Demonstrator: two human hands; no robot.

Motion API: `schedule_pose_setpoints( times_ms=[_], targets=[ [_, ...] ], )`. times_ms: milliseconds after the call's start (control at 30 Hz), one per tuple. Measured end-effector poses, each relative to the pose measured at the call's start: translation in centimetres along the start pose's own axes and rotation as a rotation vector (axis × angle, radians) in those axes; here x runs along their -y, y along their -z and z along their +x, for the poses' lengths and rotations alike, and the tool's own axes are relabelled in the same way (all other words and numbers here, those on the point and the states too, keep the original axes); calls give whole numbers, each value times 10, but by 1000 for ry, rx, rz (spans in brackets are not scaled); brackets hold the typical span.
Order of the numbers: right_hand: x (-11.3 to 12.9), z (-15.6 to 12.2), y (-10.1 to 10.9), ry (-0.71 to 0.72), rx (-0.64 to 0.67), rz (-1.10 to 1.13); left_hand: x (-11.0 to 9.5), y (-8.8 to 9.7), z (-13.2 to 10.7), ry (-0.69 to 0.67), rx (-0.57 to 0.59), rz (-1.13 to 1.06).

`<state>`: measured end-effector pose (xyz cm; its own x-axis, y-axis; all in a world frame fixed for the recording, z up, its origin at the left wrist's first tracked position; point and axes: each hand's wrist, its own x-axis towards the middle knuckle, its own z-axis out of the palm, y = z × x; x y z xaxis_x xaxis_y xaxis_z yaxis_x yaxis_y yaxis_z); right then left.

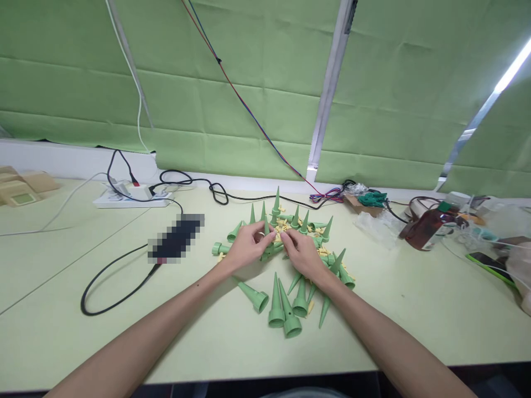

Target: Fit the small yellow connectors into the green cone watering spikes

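My left hand [250, 244] is closed, with a green plastic cone spike [266, 225] upright at its curled fingers. Thumb and forefinger of my right hand [303, 253] pinch together just beside it; whatever lies between those fingertips is too small to make out. Around and beneath both hands is a loose pile of similar green spikes, some upright and some on their sides. Small yellow plastic pieces [283, 223] are scattered among them. Nearer to me lie several more spikes, including one hollow cone [292, 326] with its wide end facing me.
On the left, a blurred-out dark device [176, 240] has a black cable looping from it. A white power strip [133, 200] stands behind. At right are a brown bottle [429, 228], a clear plastic bag [379, 229] and a green-edged phone [492, 266]. Cables run along the wall.
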<state>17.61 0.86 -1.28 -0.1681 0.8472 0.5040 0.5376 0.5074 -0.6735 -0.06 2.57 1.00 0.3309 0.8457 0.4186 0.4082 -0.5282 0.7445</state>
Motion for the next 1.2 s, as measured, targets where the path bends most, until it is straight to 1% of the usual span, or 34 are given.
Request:
schedule_pose_setpoints(
  times_ms=[167, 333, 667, 1000, 1100, 1200],
  targets=[
    [4, -2, 2, 55, 1, 83, 0, 1, 1, 4, -31, -6],
    [2, -2, 1, 118, 25, 78, 0, 0, 1, -2, -33, -3],
    [1, 0, -1, 88, 29, 22, 0, -1, 0, -16, -19, 27],
    [-1, -1, -1, 2, 29, -14, -2, -1, 0, -12, -18, 28],
    [2, -1, 0, 18, 28, 26, 1, -1, 0, -14, -32, 31],
    [3, -2, 1, 78, 36, 66, 2, -1, 0, -15, -29, 20]
  ],
)
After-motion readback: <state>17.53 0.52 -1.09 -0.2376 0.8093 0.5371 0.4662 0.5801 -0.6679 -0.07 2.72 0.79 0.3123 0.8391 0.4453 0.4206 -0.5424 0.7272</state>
